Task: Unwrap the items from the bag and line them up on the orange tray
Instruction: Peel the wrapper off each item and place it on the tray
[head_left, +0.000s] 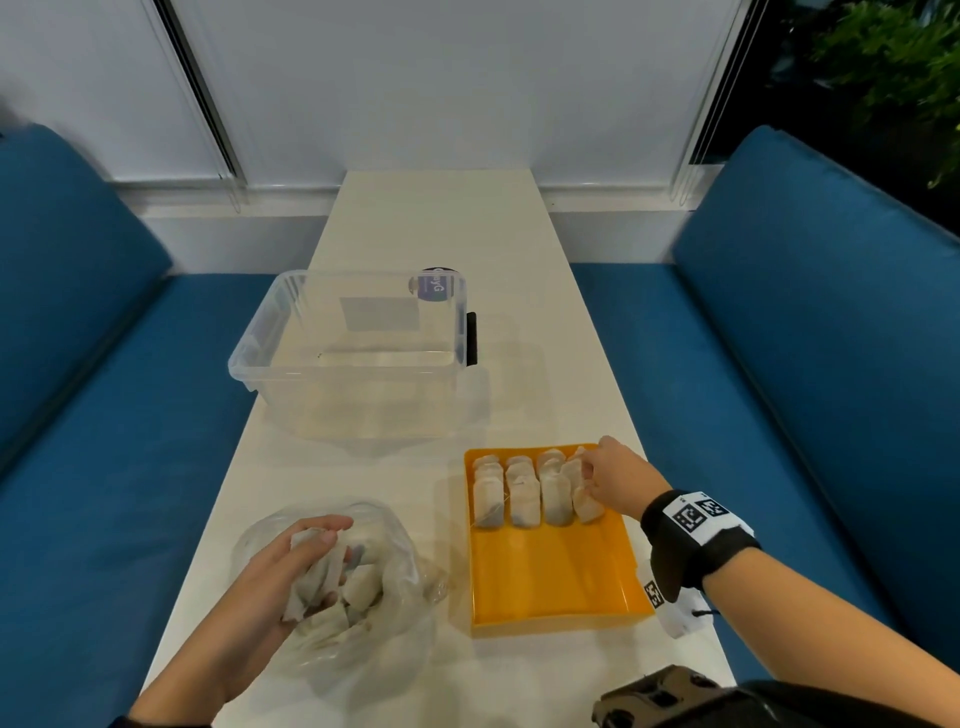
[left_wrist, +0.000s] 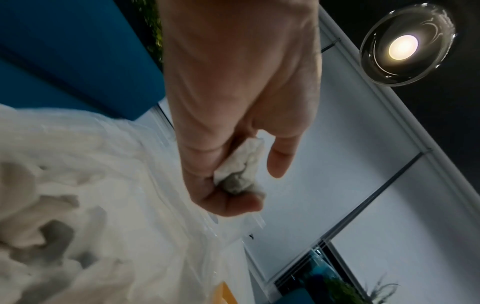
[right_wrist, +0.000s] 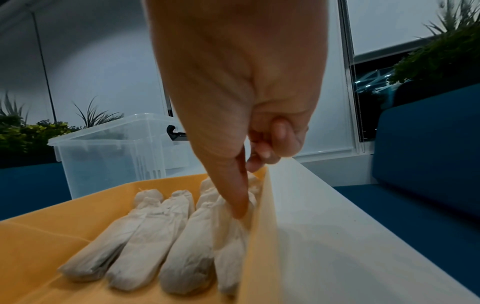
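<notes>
An orange tray (head_left: 556, 571) (right_wrist: 52, 236) lies on the white table, with several tea bags (head_left: 519, 493) (right_wrist: 145, 232) in neat columns at its far end. My right hand (head_left: 587, 475) (right_wrist: 249, 185) is at the rightmost column: the thumb presses a tea bag (right_wrist: 231, 236) by the tray's right wall and the other fingers curl at that column's far end. To the left lies a clear plastic bag (head_left: 400, 587) (left_wrist: 155, 205) holding more tea bags. Above it my left hand (head_left: 332, 545) (left_wrist: 249, 185) grips a crumpled tea bag bundle (head_left: 311, 577) (left_wrist: 239, 170).
An empty clear plastic bin (head_left: 353, 338) (right_wrist: 109, 148) stands beyond the bag and tray. Blue bench seats (head_left: 104, 467) (head_left: 805, 415) flank the narrow table (head_left: 431, 228). A dark object (head_left: 660, 696) sits at the near right edge.
</notes>
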